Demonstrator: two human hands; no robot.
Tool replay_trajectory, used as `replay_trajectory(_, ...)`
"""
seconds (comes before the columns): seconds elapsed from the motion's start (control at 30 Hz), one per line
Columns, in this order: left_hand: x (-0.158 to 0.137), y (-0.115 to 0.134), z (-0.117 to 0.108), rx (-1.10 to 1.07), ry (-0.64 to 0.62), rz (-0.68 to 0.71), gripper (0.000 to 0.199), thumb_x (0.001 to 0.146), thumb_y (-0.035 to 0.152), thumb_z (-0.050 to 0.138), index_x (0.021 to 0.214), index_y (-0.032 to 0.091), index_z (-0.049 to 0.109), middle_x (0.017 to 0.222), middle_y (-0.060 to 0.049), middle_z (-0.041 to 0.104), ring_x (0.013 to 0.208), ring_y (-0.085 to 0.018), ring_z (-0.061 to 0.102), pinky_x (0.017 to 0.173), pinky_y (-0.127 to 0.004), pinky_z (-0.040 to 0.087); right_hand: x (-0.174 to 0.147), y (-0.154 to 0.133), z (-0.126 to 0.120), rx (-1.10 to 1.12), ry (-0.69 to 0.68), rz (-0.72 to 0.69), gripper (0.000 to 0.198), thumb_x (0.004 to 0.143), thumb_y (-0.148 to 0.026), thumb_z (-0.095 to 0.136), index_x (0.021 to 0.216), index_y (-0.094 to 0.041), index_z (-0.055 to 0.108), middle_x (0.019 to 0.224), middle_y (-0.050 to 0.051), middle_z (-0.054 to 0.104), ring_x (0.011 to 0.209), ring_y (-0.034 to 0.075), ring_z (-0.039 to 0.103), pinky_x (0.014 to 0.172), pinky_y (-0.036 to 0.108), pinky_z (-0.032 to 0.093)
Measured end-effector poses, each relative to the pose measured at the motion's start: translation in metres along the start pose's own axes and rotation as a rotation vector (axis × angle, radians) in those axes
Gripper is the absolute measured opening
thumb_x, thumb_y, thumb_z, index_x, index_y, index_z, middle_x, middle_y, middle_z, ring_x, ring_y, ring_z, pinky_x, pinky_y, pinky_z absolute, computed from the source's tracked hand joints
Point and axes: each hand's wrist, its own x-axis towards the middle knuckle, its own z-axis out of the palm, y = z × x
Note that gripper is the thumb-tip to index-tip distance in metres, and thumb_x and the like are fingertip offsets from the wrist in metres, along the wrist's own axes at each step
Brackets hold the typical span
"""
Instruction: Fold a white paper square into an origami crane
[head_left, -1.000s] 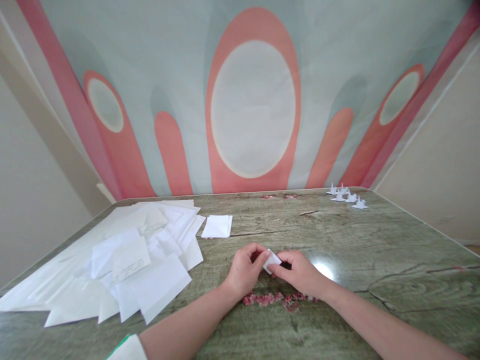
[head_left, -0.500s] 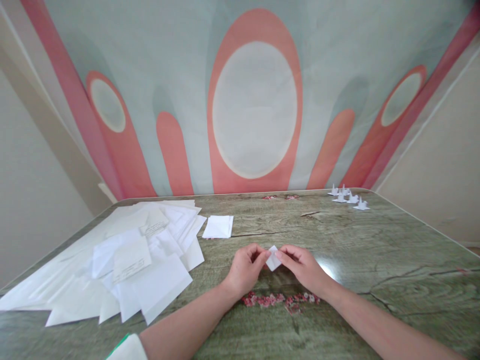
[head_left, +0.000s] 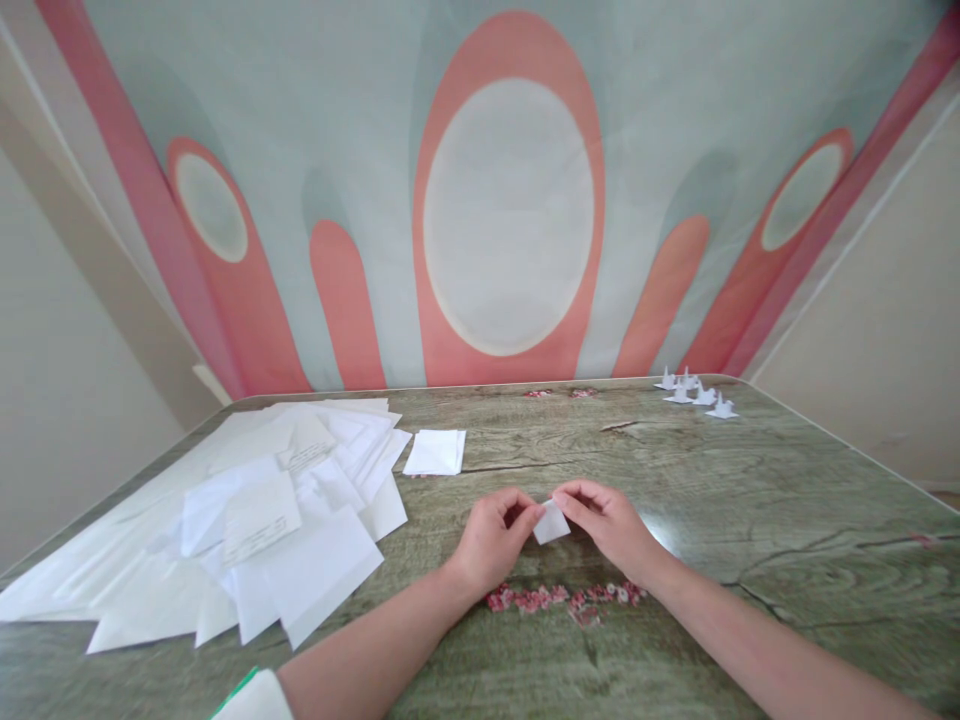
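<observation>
At a wood-grain table [head_left: 525,425], one squarish paper [head_left: 553,524], no long axis evident, is being pinched at its far edge by the left hand [head_left: 491,540] and the right hand [head_left: 609,525], fingertips closed, both equally near, while one stack [head_left: 433,453], one uncountable pile [head_left: 322,560] and five figures [head_left: 722,407] are being seen around.

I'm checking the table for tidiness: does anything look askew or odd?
The large paper pile on the left looks messy: its sheets overlap at mixed angles, unlike the more even small stack beside it. I see nothing spilled.
</observation>
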Motion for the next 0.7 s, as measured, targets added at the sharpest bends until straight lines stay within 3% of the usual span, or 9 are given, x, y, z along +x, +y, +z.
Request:
replay_trajectory(0.33, -0.002, 0.011, 0.000, 0.098, -0.132, 0.041, 0.026, 0.083, 0.034, 0.049, 0.072, 0.015, 0.062, 0.064, 0.000, 0.057, 0.060, -0.012, 0.048, 0.057, -0.022, 0.035, -0.005, -0.001, 0.006, -0.179, 0.047, -0.044, 0.028, 0.086, -0.043, 0.042, 0.077, -0.019, 0.053, 0.068, -0.001, 0.054, 0.066, 0.014, 0.050, 0.063, 0.025, 0.041)
replay_trajectory(0.53, -0.001, 0.004, 0.000, 0.040, -0.054, -0.012, 0.023, 0.083, 0.033, 0.049, 0.071, 0.015, 0.058, 0.061, 0.001, 0.053, 0.057, -0.011, 0.045, 0.053, -0.021, 0.033, -0.005, -0.001, 0.006, -0.089, 0.014, -0.054, 0.021, 0.085, -0.038, 0.047, 0.094, -0.020, 0.051, 0.076, 0.000, 0.058, 0.070, 0.015, 0.054, 0.065, 0.026, 0.043)
replay_trajectory(0.7, 0.001, -0.002, 0.003, -0.128, -0.058, -0.075, 0.016, 0.078, 0.026, 0.055, 0.091, 0.017, 0.050, 0.061, 0.004, 0.053, 0.054, -0.010, 0.048, 0.052, -0.020, 0.034, -0.004, 0.005, 0.007, -0.084, 0.061, -0.058, 0.017, 0.084, -0.033, 0.050, 0.095, -0.020, 0.048, 0.074, -0.001, 0.057, 0.069, 0.015, 0.055, 0.066, 0.027, 0.042)
